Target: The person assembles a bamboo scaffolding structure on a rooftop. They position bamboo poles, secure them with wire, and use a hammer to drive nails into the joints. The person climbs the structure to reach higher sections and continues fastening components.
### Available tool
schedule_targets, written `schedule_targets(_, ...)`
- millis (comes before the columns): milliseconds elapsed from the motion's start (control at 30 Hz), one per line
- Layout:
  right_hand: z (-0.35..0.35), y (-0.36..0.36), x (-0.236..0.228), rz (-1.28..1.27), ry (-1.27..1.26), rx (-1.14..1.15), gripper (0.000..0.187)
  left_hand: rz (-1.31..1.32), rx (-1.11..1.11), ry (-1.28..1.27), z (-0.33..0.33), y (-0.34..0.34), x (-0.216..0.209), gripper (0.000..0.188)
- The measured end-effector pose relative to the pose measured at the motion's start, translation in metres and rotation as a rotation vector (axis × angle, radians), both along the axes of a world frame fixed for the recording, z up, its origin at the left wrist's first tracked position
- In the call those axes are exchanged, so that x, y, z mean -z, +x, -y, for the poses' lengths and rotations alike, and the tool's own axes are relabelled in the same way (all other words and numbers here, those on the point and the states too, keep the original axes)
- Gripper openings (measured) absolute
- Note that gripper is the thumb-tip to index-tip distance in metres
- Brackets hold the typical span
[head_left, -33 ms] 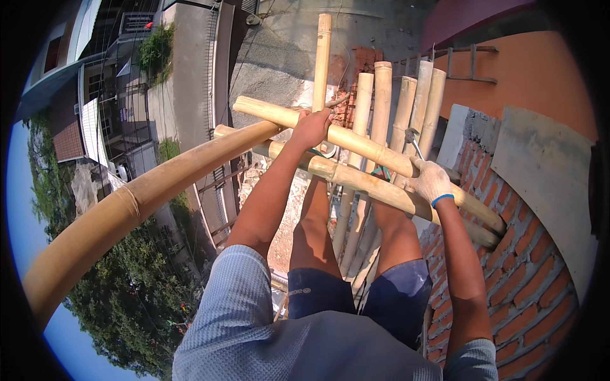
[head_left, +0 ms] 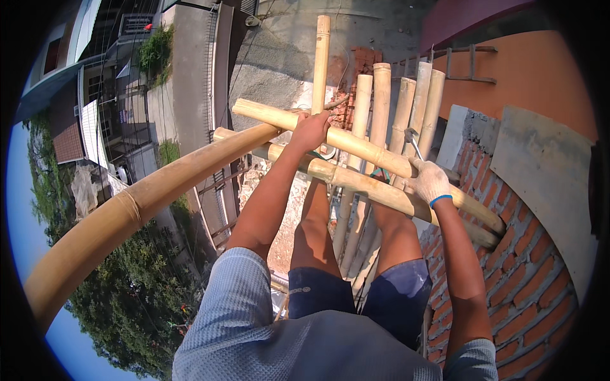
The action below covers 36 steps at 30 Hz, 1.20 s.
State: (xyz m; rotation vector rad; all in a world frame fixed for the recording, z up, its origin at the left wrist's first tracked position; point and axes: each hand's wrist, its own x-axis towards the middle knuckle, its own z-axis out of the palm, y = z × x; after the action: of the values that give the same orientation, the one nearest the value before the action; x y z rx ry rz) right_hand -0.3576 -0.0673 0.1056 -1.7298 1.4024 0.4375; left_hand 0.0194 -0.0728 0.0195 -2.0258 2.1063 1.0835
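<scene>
My bare left hand (head_left: 311, 131) is closed round a horizontal bamboo pole (head_left: 356, 145), close to where an upright bamboo pole (head_left: 321, 63) rises behind it. In a white knitted glove with a blue cuff, my right hand (head_left: 431, 182) grips a hammer (head_left: 416, 146) and lies against the same horizontal pole. The hammer's dark head points away from me; the glove hides the lower handle. A second horizontal bamboo pole (head_left: 362, 182) runs just nearer to me. From the left, a thick bamboo pole (head_left: 171, 173) slants in and meets the first pole near its left end.
Several bamboo poles (head_left: 381, 101) stand below, between my legs and beyond. A brick wall (head_left: 521, 273) with grey mortar rises at right, near the horizontal poles' ends. Far down lie a ladder (head_left: 473, 63), a gravel heap (head_left: 267, 89) and red bricks (head_left: 365, 60). Wires cross at left.
</scene>
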Motion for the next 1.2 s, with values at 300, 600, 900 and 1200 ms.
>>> schedule_targets(300, 0.037, 0.022, 0.025, -0.045, 0.17, 0.0, 0.067, -0.04, -0.05, -0.015, 0.013, 0.004, 0.002, 0.033)
schedule_targets(600, 0.058, 0.054, 0.043, 0.027, 0.266, -0.078, 0.064, -0.09, -0.049, 0.049, 0.015, 0.004, -0.004, 0.031)
schedule_targets(900, 0.073, 0.068, 0.052, 0.021, 0.331, -0.091, 0.064, -0.192, -0.179, 0.034, -0.137, 0.085, -0.108, 0.011)
schedule_targets(1200, 0.071, 0.065, 0.053, 0.007, 0.385, -0.032, 0.063, -0.256, -0.818, -0.1, -0.046, 0.283, -0.121, 0.03)
